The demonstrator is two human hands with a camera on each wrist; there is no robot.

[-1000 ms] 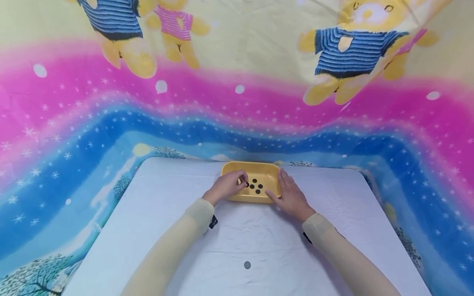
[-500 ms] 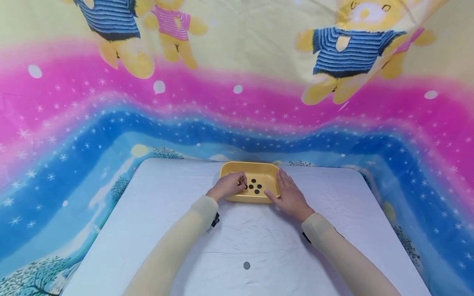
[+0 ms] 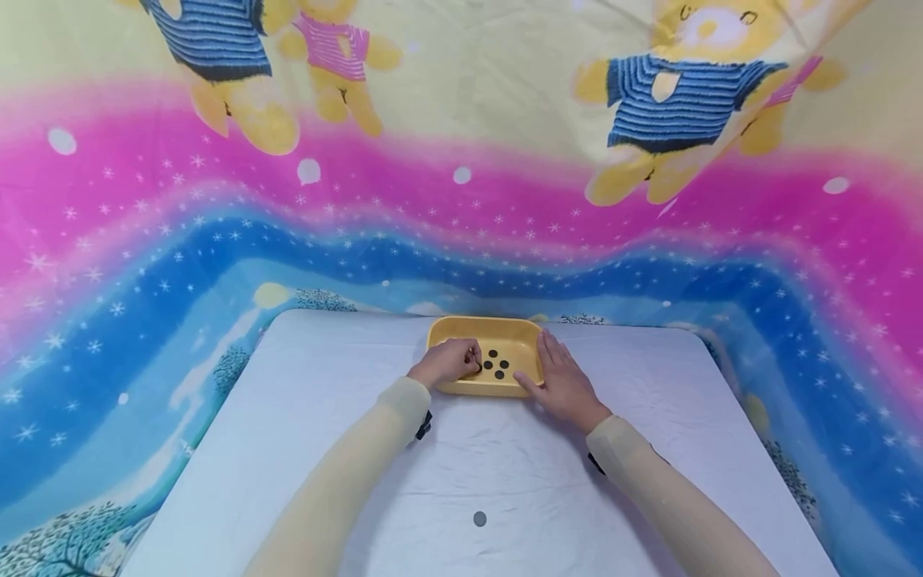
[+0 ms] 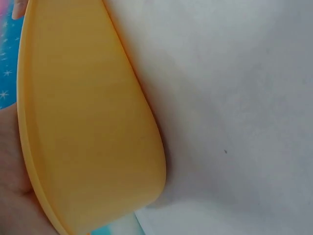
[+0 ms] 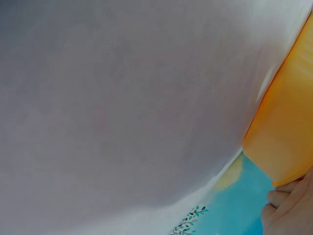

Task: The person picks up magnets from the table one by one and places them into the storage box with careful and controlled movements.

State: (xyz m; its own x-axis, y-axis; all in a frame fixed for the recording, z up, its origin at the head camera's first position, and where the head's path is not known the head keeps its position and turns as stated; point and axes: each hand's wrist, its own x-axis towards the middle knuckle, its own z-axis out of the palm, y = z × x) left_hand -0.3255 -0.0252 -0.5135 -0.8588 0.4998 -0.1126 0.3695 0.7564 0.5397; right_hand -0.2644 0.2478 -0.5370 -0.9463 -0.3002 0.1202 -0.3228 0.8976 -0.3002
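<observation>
A shallow yellow plastic tray (image 3: 497,324) stands at the far edge of the white table. My left hand (image 3: 449,361) reaches over its left side, and the curled fingers pinch a small black disc (image 3: 479,368) low over the tray floor. Several like it lie flat nearby, among them a black disc (image 3: 500,375) close to the front wall. On the opposite end, my right hand (image 3: 568,389) rests along the rim with straight fingers, the thumb over the front corner. Both wrist views show the outer tray wall (image 4: 93,112) with part of a hand at it; the discs are hidden there.
One grey disc (image 3: 480,519) lies alone on the white tablecloth (image 3: 440,465), between the forearms. A printed cloth backdrop (image 3: 461,240) with bears and snowflakes rises directly behind the tray and along both sides of the table.
My left hand has shifted slightly toward the near side of the tray, its wrist moving inward, with the pinched disc slightly nearer the front wall. The right hand stays on the rim.
</observation>
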